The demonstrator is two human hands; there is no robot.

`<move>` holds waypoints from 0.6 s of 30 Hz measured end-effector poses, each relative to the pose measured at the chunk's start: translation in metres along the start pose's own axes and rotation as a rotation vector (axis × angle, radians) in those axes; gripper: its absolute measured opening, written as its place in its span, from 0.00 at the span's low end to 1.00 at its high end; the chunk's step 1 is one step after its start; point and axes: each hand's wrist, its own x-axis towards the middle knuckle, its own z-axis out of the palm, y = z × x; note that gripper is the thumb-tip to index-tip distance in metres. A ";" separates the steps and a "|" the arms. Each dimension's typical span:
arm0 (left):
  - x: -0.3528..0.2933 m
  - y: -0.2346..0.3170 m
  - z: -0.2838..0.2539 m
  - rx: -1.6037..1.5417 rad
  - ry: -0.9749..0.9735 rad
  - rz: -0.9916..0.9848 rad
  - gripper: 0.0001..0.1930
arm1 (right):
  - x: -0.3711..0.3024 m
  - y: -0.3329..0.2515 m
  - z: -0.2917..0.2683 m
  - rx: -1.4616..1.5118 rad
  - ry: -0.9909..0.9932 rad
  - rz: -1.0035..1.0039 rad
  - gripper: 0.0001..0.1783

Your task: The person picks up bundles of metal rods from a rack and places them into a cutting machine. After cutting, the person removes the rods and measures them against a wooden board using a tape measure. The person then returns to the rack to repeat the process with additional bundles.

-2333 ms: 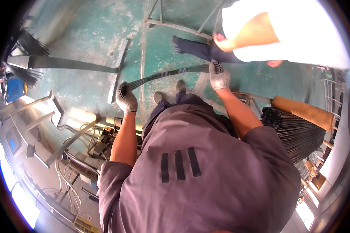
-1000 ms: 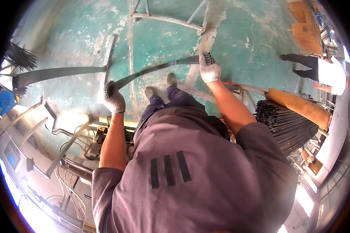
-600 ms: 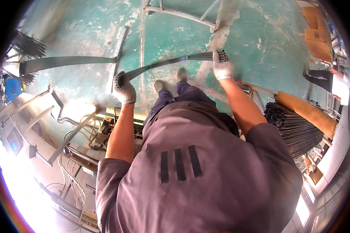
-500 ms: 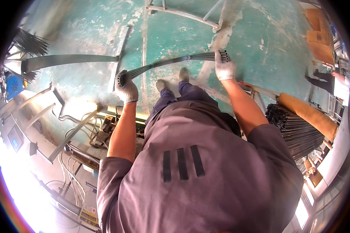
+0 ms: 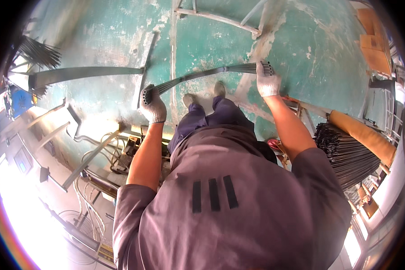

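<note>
A bundle of thin dark metal tubes (image 5: 202, 74) spans the space in front of me, held at both ends above the floor. My left hand (image 5: 153, 107), in a white knitted glove, is closed round the left end, where the open round tube mouths show. At the other end, my right hand (image 5: 268, 83), gloved the same way, grips the bundle with the thumb on top. The tube mouths stick out just past it. Some of the fingers are hidden under the tubes.
A large stack of dark tubes (image 5: 342, 150) lies on a rack at right, beside a tan padded roll (image 5: 362, 136). Machinery with hoses (image 5: 126, 150) stands at left. A long grey beam (image 5: 87, 74) reaches a floor stand. Cardboard boxes (image 5: 374, 49) are at far right.
Both hands and the tube bundle sit slightly further right and lower in the picture, as does most of the scene. The grip on both ends is unchanged.
</note>
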 end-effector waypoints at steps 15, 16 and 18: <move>-0.008 -0.001 -0.001 -0.017 0.049 0.035 0.09 | -0.005 0.007 0.000 -0.011 -0.003 -0.015 0.15; -0.008 0.002 -0.001 -0.006 0.043 0.049 0.09 | -0.004 0.000 -0.005 -0.055 -0.017 -0.020 0.15; -0.012 0.006 -0.005 0.018 0.010 0.018 0.10 | -0.010 0.001 -0.005 -0.059 -0.019 -0.007 0.15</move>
